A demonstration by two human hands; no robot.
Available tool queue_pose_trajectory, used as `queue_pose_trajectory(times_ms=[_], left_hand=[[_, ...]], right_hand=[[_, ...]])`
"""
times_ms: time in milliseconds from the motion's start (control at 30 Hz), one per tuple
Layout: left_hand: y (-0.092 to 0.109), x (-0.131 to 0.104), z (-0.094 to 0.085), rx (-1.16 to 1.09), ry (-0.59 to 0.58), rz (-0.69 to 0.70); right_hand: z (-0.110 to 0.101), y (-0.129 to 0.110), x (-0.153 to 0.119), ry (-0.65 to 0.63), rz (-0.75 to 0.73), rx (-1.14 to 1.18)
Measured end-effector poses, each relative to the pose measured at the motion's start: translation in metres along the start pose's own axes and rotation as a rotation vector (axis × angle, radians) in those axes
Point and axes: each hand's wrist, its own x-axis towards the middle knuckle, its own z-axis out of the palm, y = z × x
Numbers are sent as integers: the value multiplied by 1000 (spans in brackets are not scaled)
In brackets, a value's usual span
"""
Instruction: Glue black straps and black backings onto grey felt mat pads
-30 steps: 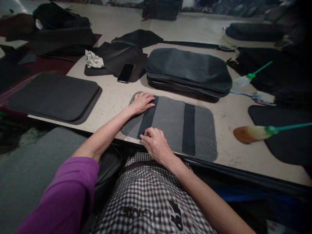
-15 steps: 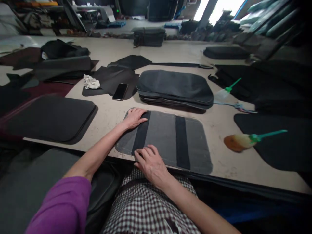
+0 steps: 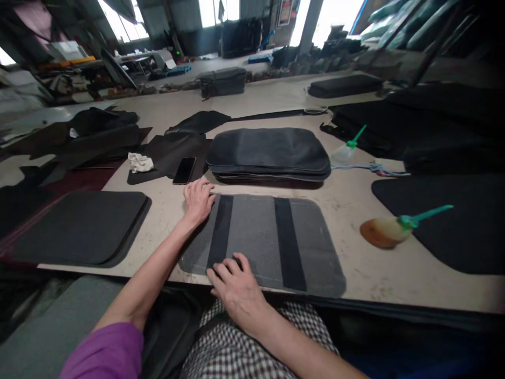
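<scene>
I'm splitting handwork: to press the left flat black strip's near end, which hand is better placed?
Probably the right hand, at that end of the black strip; the left hand is by the far left corner of the flat grey panel.

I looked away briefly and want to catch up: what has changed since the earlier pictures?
The left hand has slid leftward off the left dark strip to the far left corner of the grey panel. The right hand remains by that strip's near end. Both strips, the phone and the stack stayed put.

left strip (image 3: 220,234) partly hidden, sleeve (image 3: 106,352) cut off
</scene>
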Motion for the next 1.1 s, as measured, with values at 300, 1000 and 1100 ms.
queue_pose_trajectory(times_ms=[300,1000,1100], left_hand=[[29,-44,7,-64,-392,377],[29,-43,-7,99,-356,141],[21,-51,-8,145,-280,55]], right_hand=[[1,5,-6,20,-16,23],[0,8,-10,44,12,88],[0,7,-10,20,24,84]])
